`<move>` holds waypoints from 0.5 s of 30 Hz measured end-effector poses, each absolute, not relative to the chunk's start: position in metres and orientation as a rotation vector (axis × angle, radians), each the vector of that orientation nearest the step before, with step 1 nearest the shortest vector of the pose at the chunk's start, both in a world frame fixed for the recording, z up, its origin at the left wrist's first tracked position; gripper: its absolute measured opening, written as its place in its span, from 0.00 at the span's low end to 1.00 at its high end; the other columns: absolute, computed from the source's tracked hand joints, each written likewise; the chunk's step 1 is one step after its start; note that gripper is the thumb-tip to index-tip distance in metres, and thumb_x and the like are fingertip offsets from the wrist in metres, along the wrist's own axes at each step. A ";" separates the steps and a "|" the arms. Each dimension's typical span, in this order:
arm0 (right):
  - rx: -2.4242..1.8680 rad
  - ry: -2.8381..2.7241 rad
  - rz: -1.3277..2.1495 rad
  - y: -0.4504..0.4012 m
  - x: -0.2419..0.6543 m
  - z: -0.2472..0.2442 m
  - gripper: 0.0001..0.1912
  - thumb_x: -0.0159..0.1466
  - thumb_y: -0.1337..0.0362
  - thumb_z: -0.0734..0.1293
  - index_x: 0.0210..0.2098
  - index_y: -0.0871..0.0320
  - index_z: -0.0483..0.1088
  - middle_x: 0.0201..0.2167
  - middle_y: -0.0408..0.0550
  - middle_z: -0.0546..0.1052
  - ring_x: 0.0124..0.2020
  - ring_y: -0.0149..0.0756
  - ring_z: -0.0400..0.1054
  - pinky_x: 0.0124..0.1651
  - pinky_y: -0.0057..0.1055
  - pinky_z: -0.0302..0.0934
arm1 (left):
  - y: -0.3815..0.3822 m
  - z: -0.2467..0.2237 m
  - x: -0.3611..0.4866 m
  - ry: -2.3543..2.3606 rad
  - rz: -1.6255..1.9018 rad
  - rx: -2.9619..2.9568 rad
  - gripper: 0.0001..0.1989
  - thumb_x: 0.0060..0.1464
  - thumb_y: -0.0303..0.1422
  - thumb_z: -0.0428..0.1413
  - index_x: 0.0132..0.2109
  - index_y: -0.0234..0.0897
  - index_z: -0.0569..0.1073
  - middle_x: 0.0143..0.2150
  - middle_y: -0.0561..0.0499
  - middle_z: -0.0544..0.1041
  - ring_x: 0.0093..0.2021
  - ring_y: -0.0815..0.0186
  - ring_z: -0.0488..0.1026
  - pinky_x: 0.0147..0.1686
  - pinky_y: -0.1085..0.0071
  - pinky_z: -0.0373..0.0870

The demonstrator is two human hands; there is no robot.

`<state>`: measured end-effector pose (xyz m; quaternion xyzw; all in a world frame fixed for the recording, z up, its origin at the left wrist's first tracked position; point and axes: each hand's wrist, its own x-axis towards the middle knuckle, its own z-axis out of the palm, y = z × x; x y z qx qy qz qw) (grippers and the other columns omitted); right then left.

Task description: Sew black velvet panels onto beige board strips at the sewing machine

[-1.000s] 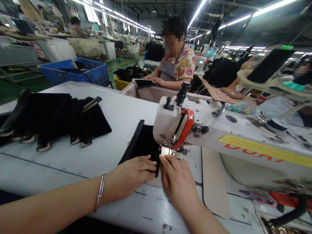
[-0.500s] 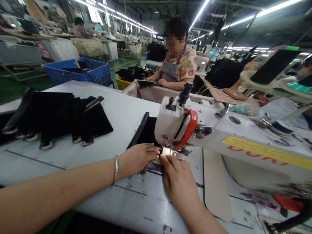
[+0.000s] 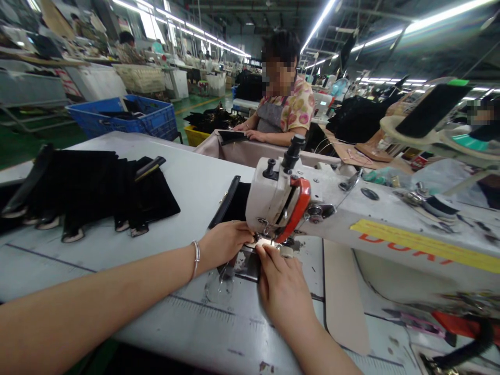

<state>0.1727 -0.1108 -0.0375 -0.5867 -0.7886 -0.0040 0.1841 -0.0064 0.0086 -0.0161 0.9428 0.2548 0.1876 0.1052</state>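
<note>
A black fabric piece [image 3: 239,200] with a dark strip along its left edge lies under the head of a white sewing machine [image 3: 265,195]. My left hand [image 3: 224,242], with a silver bangle at the wrist, has its fingers pressed together on the piece's near end, left of the needle area. Just right of it, my right hand [image 3: 283,276] has its fingertips closed at a small pale part [image 3: 265,242] beneath the presser foot. The hands nearly touch. Exactly how the fingertips grip is partly hidden.
Overlapping black pieces [image 3: 89,182] with metal ends lie on the left of the white table [image 3: 156,281]. Beyond it stand a blue crate [image 3: 128,117] and a yellow bin [image 3: 195,136]. A person [image 3: 283,99] sits opposite, handling a dark piece. A thread cone [image 3: 425,109] stands at right.
The black piece has shifted away and slightly right under the machine. My left hand has moved a little up and right with it, uncovering more of the metal plate. My right hand barely moved.
</note>
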 end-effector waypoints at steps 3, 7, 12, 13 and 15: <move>-1.656 -2.220 -0.005 -0.110 0.173 -0.038 0.28 0.67 0.72 0.58 0.66 0.61 0.58 0.59 0.53 0.68 0.50 0.49 0.61 0.50 0.47 0.60 | 0.008 -0.017 -0.007 0.735 0.581 2.781 0.14 0.62 0.21 0.50 0.42 0.37 0.79 0.48 0.50 0.78 0.53 0.65 0.72 0.59 0.68 0.67; -1.666 -2.208 0.004 -0.111 0.171 -0.038 0.28 0.67 0.71 0.58 0.67 0.61 0.57 0.59 0.53 0.68 0.50 0.49 0.60 0.51 0.47 0.59 | 0.008 -0.017 -0.008 0.736 0.606 2.802 0.13 0.61 0.20 0.50 0.41 0.37 0.79 0.48 0.49 0.78 0.52 0.65 0.73 0.58 0.68 0.68; -1.673 -2.186 0.014 -0.112 0.168 -0.034 0.29 0.65 0.72 0.60 0.66 0.60 0.59 0.59 0.53 0.68 0.53 0.49 0.59 0.55 0.47 0.58 | 0.009 -0.016 -0.009 0.711 0.619 2.896 0.13 0.62 0.21 0.50 0.43 0.35 0.79 0.46 0.48 0.80 0.51 0.65 0.75 0.57 0.69 0.70; -1.671 -2.182 0.016 -0.113 0.168 -0.033 0.28 0.65 0.72 0.60 0.65 0.60 0.59 0.59 0.53 0.68 0.54 0.49 0.59 0.56 0.47 0.58 | 0.010 -0.016 -0.009 0.708 0.625 2.901 0.13 0.62 0.21 0.50 0.43 0.35 0.79 0.46 0.48 0.80 0.51 0.65 0.75 0.57 0.68 0.70; -1.662 -2.171 0.033 -0.113 0.169 -0.032 0.28 0.65 0.72 0.61 0.64 0.61 0.60 0.58 0.54 0.68 0.56 0.49 0.58 0.57 0.47 0.57 | 0.011 -0.019 -0.010 0.720 0.626 2.891 0.14 0.62 0.21 0.50 0.43 0.36 0.79 0.47 0.48 0.79 0.52 0.64 0.74 0.58 0.67 0.70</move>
